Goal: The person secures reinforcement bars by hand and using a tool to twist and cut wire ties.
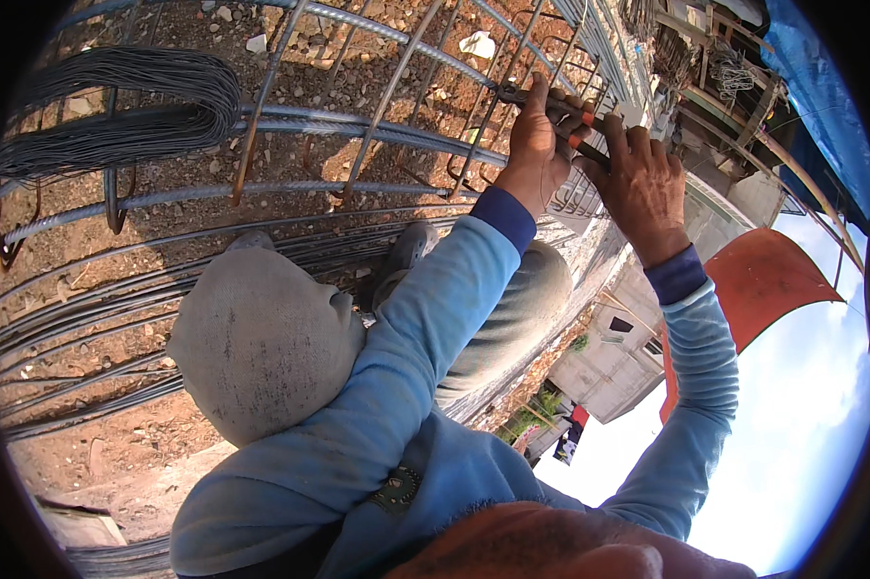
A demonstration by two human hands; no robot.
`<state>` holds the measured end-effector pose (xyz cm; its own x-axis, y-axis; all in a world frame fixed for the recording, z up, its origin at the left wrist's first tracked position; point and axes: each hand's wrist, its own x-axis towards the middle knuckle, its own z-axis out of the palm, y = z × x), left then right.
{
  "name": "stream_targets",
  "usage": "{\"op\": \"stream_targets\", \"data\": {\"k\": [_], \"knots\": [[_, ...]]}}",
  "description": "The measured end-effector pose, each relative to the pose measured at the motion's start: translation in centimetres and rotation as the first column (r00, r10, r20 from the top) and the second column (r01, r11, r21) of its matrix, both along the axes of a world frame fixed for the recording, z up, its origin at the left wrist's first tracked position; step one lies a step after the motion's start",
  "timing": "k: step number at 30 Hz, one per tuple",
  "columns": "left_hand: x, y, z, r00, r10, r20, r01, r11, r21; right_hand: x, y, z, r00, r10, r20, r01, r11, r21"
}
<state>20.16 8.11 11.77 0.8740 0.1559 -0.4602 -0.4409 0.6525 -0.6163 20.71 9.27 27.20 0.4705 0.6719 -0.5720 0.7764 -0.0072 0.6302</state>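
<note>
While both my hands are raised in front of me, the rebar cage (382,133) spreads widely to the left of my left hand (536,140); its ribbed steel should be stiff and heavy, with little give. Lower, off to the left of that hand, loose bars (97,314) lie along the ground. Well apart from it on the same side, a bent hank of dark wire (155,72) rests across the cage, probably springy and easiest to lift at its bend.

Smallest are the pincers (577,143), running between my two hands. My left is wrapped around them near the head, thumb extended; my right (639,179) is clenched about the handle ends. Their head sits just beside a cage bar, though I cannot tell whether it touches. I judge them rigid, fairly light and hardly fragile; the orange-and-black handles look the surest hold, far ends giving most leverage.
</note>
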Motion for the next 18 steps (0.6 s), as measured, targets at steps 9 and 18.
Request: {"op": "stream_targets", "data": {"k": [9, 18], "knots": [[-1.4, 0.1, 0.8, 0.992, -0.124, -0.027, 0.124, 0.992, 0.013, -1.2, -2.7, 3.6, 0.914, -0.233, -0.332, 0.322, 0.914, 0.246], [-1.6, -0.1, 1.1, 0.986, -0.166, -0.029, 0.167, 0.983, 0.079, -9.4, -13.4, -0.7, 0.364, -0.492, -0.791, 0.916, 0.034, 0.400]]}}
